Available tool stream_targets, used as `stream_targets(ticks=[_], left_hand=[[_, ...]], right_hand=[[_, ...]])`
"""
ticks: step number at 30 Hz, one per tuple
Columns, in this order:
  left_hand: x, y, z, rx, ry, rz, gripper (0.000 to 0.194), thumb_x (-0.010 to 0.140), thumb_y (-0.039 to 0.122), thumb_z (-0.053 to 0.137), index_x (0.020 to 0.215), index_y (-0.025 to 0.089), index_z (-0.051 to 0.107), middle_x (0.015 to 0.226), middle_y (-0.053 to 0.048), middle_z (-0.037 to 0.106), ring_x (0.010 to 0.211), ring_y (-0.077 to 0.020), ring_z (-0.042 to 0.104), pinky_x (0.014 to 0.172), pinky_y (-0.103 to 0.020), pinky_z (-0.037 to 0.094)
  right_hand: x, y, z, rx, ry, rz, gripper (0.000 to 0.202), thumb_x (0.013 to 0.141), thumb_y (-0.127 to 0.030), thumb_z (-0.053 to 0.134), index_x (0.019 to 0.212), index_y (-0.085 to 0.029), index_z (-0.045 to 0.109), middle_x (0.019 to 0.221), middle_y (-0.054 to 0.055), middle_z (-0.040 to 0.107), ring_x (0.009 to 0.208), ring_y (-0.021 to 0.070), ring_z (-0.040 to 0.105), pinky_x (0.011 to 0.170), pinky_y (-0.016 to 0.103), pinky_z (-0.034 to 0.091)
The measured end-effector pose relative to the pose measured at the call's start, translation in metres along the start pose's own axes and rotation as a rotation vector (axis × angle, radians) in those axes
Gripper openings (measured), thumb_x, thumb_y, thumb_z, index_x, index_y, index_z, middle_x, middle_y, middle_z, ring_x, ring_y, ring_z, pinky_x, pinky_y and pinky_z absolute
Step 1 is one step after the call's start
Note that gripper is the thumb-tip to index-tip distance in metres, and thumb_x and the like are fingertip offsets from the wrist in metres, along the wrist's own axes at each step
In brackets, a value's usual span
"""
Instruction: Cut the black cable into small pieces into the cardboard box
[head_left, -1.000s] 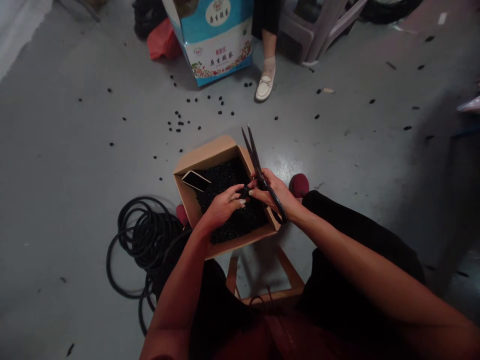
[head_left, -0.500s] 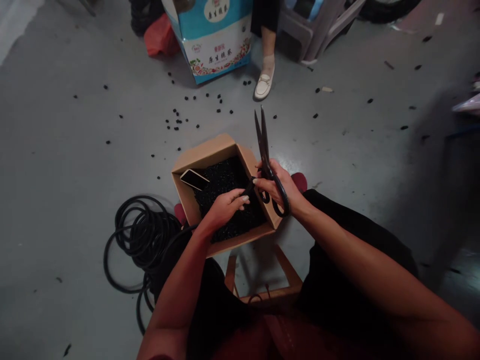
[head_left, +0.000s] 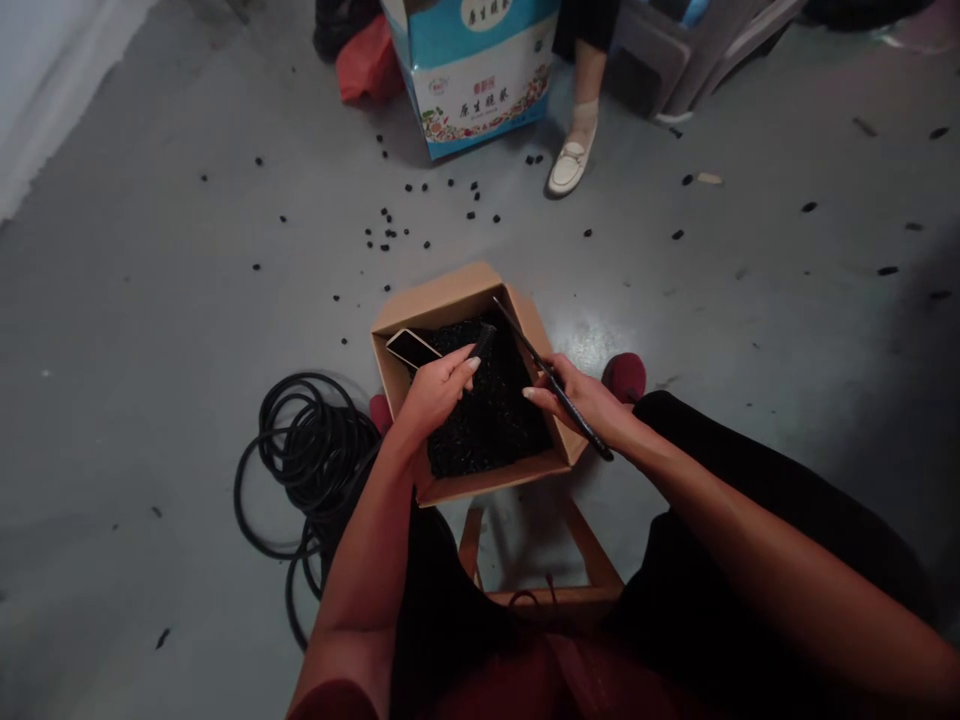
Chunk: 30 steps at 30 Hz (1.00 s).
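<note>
My left hand point(head_left: 442, 388) is closed on a short black tube end point(head_left: 484, 342) above an open cardboard box point(head_left: 465, 489). Small black pieces point(head_left: 487, 420) fill much of the box. A dark flat object with a pale rim point(head_left: 413, 348) leans in its upper left corner. In my right hand point(head_left: 574, 392) is a pair of black scissors point(head_left: 551, 375), seen edge-on, the tip pointing up and left over the box. The tube end and the scissors are apart.
Coiled black tubing point(head_left: 307, 450) lies on the floor at the left. Beyond the box stand a blue and white carton point(head_left: 480, 85), a red bag point(head_left: 369, 65), a person's white shoe point(head_left: 571, 165) and a grey stool point(head_left: 660, 65). Black bits dot the floor.
The scissors have turned edge-on and tipped left over the box. My right fingers have come away from the black tube end, which now points up from my left hand. The view has shifted.
</note>
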<state>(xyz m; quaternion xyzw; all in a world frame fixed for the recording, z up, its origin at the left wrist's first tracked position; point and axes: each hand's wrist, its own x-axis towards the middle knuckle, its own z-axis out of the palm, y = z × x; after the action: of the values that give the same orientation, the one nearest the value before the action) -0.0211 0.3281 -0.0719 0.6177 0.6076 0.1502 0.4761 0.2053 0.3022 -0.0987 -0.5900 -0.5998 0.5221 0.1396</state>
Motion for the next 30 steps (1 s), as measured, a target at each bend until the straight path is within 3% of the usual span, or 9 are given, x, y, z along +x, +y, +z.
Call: stream_targets(ticks=[8, 14, 21, 30], left_hand=[[-0.001, -0.004, -0.002, 0.038, 0.027, 0.027, 0.045, 0.093, 0.043, 0.040, 0.116, 0.014, 0.066, 0.067, 0.001, 0.054, 0.062, -0.0097, 0.047, 0.060, -0.020, 0.038], [-0.003, 0.004, -0.004, 0.065, -0.035, 0.023, 0.043, 0.093, 0.041, 0.040, 0.115, 0.016, 0.066, 0.072, 0.000, 0.059, 0.062, -0.0102, 0.047, 0.064, -0.020, 0.040], [-0.003, 0.007, -0.004, 0.111, -0.067, 0.030, 0.046, 0.093, 0.042, 0.040, 0.123, 0.016, 0.064, 0.084, -0.001, 0.067, 0.067, -0.0108, 0.052, 0.070, -0.021, 0.043], [-0.002, 0.008, -0.005, 0.200, -0.088, 0.058, 0.042, 0.094, 0.036, 0.040, 0.124, 0.018, 0.064, 0.083, -0.002, 0.068, 0.078, -0.0143, 0.059, 0.078, -0.022, 0.044]], right_hand=[[-0.005, -0.002, 0.004, -0.082, -0.155, -0.025, 0.056, 0.084, -0.056, 0.053, 0.125, -0.019, 0.047, 0.103, 0.011, 0.067, 0.089, 0.0263, 0.063, 0.072, 0.034, 0.044], [-0.005, -0.006, 0.005, -0.152, -0.124, -0.034, 0.052, 0.084, -0.052, 0.054, 0.122, -0.018, 0.048, 0.097, 0.009, 0.065, 0.085, 0.0250, 0.062, 0.068, 0.032, 0.042], [-0.005, -0.006, 0.002, -0.221, -0.095, -0.064, 0.046, 0.084, -0.051, 0.055, 0.118, -0.020, 0.050, 0.103, 0.010, 0.065, 0.092, 0.0267, 0.061, 0.069, 0.032, 0.040], [-0.006, -0.009, 0.000, -0.237, -0.120, -0.060, 0.048, 0.085, -0.052, 0.055, 0.119, -0.019, 0.050, 0.108, 0.012, 0.063, 0.097, 0.0287, 0.060, 0.073, 0.034, 0.041]])
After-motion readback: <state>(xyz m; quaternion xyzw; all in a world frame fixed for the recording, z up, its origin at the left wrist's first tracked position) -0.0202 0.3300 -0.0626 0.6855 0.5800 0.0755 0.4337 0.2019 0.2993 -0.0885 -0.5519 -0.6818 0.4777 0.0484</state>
